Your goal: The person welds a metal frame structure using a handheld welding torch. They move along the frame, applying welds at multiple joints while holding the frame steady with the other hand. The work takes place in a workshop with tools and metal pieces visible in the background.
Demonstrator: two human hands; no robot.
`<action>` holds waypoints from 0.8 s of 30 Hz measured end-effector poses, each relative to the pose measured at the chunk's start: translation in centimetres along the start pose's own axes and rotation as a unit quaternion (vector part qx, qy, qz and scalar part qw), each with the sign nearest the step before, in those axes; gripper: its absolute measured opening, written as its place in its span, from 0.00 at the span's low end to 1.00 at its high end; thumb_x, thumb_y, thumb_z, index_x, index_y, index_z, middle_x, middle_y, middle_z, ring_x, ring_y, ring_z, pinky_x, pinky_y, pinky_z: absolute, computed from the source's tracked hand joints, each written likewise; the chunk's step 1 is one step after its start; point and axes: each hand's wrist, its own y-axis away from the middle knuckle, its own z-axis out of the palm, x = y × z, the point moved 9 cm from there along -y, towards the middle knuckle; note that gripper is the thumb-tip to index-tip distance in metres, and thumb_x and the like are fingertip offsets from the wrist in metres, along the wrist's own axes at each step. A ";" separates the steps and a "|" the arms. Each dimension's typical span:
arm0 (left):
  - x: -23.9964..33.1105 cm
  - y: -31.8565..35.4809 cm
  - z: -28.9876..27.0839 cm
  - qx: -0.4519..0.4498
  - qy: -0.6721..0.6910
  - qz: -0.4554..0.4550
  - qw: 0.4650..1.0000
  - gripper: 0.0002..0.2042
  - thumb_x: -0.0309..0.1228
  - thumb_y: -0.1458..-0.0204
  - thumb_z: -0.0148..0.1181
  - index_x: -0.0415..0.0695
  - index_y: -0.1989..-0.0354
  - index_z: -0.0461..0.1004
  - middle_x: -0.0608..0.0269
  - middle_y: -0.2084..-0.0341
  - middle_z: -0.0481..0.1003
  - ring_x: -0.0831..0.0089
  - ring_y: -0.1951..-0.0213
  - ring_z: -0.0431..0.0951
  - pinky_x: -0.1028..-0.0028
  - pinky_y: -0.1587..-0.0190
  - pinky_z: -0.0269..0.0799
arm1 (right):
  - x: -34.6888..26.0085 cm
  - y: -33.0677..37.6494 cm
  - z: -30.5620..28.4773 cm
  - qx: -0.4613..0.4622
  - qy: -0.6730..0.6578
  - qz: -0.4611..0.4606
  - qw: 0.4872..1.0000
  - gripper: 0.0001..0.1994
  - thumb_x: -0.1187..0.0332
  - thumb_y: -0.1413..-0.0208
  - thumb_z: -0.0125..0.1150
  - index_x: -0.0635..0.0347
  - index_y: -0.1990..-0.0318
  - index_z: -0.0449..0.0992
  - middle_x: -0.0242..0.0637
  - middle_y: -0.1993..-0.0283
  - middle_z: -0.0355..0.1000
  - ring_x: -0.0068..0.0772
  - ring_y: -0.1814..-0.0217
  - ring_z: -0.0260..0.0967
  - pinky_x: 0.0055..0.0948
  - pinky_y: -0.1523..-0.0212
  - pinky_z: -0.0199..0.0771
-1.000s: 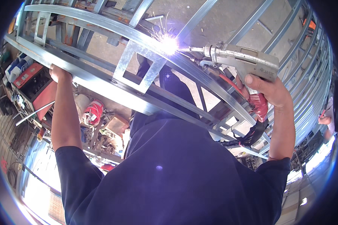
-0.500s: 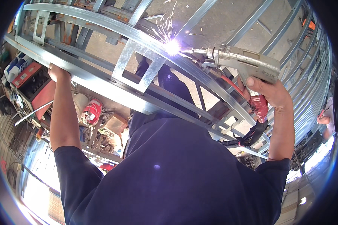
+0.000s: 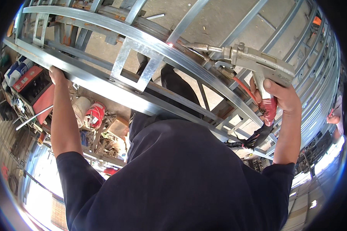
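My right hand [image 3: 279, 94] is wrapped round the grip of a grey welding gun [image 3: 262, 65], whose handle is bound with red tape. The gun's nozzle points left, a short distance from a small glowing spot on a galvanized steel rail [image 3: 142, 37], where a crossbar meets it. My left hand [image 3: 58, 76] grips the near edge of a wide, shiny steel tube [image 3: 100, 89]; part of its fingers is hidden by the tube. Between tube and rail sits a flat square steel frame [image 3: 117, 68] with an open middle.
Parallel steel bars [image 3: 250, 23] extend to the far right. Below the left side stand a red-and-black machine [image 3: 32, 82], a red bucket [image 3: 96, 113] and a pale bucket [image 3: 81, 106] beside scrap. A black-wrapped cable [image 3: 258, 136] hangs from the gun. Another person's hand [image 3: 332, 119] shows at the right edge.
The bright arc and sparks have gone, leaving a small glowing spot. The welding gun has moved slightly right, away from the joint. My left hand still holds the tube.
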 end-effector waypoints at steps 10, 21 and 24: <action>-6.5 19.1 1.9 -0.046 -0.004 -0.047 0.998 0.34 0.52 0.30 0.36 0.40 0.23 0.55 0.46 0.28 0.63 0.52 0.34 0.70 0.58 0.29 0.63 | 5.1 3.6 -2.9 0.008 -0.024 0.042 0.999 0.26 0.57 0.44 0.77 0.67 0.45 0.77 0.39 0.66 0.79 0.28 0.71 0.76 0.30 0.71 0.77; -4.9 25.8 5.4 -0.018 0.079 -0.065 0.995 0.25 0.44 0.31 0.42 0.35 0.38 0.71 0.47 0.43 0.77 0.55 0.47 0.82 0.59 0.43 0.80 | 5.9 3.2 -3.4 -0.013 0.011 0.039 0.999 0.30 0.54 0.47 0.79 0.67 0.45 0.77 0.38 0.64 0.78 0.29 0.70 0.77 0.30 0.69 0.79; -5.6 25.7 5.6 -0.021 0.150 -0.092 0.984 0.29 0.47 0.31 0.35 0.38 0.36 0.72 0.51 0.40 0.76 0.53 0.46 0.81 0.55 0.42 0.80 | 6.2 3.0 -3.6 -0.022 0.024 0.041 0.999 0.30 0.53 0.47 0.79 0.67 0.45 0.77 0.38 0.65 0.78 0.29 0.71 0.77 0.30 0.69 0.79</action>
